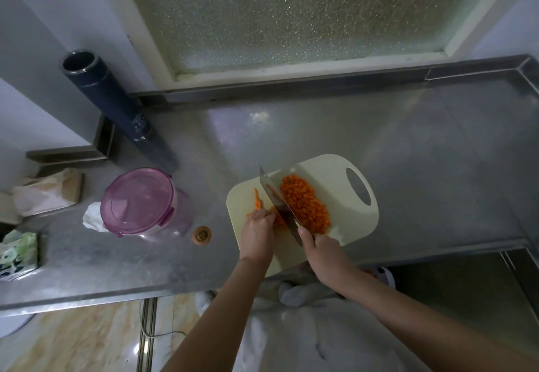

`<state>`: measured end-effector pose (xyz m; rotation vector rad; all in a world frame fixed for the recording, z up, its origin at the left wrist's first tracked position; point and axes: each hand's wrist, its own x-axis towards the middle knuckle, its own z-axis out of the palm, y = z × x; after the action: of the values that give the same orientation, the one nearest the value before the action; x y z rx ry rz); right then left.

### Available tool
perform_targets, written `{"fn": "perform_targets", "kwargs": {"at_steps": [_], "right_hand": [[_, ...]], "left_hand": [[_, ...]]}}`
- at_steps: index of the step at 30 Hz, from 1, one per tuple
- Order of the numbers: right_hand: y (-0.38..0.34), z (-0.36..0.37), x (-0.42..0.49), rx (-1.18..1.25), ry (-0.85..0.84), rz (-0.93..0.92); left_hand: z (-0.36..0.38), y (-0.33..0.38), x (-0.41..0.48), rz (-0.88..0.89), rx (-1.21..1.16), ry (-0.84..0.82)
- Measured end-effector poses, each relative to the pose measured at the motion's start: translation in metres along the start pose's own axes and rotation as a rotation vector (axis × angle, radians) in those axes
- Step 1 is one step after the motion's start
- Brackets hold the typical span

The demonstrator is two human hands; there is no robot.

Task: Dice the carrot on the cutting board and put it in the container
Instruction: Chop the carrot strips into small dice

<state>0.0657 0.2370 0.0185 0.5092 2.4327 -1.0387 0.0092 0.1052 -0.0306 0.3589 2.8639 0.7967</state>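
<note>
step: dicing, nearly done by the look of it; nothing is in the container yet
cutting board (335, 167): pale, on the steel counter (408, 138), handle hole at far right
diced carrot (304, 203): big orange pile on the board, right of the blade, touching its flat
uncut carrot (257, 199): a thin strip lies loose on the board just left of the blade, long axis running away from the person, roughly along the blade and not across it; more orange shows under the left fingertips, mostly hidden
knife (277, 199): cleaver, tip far-left, heel near-right, edge down on the board between pile and strips
left hand (258, 234): fingers curled down, pinning the hidden carrot bits against the board, just beside the blade
right hand (320, 250): wrapped round the knife handle, thumb on top near the blade
container (140, 199): purple lid on it, on the counter well left of the board; left hand is nearer
key relation: remaining carrot is on the left-hand side of the blade; the loose strip likely needs turning crosswise
carrot end (201, 234): on the counter between container and board
</note>
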Motion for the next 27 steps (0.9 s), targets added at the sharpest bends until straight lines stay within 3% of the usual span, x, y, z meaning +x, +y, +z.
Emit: {"fn": "perform_targets", "kwargs": {"at_steps": [15, 21, 27], "right_hand": [[-0.008, 0.018, 0.029, 0.009, 0.052, -0.055], [-0.001, 0.006, 0.036, 0.090, 0.026, -0.034], [0.000, -0.002, 0.036, 0.123, 0.028, -0.054]], "left_hand": [[-0.002, -0.001, 0.002, 0.017, 0.001, -0.047], [-0.007, -0.004, 0.005, 0.036, -0.006, -0.152], [-0.017, -0.010, 0.010, 0.016, -0.121, 0.055]]}}
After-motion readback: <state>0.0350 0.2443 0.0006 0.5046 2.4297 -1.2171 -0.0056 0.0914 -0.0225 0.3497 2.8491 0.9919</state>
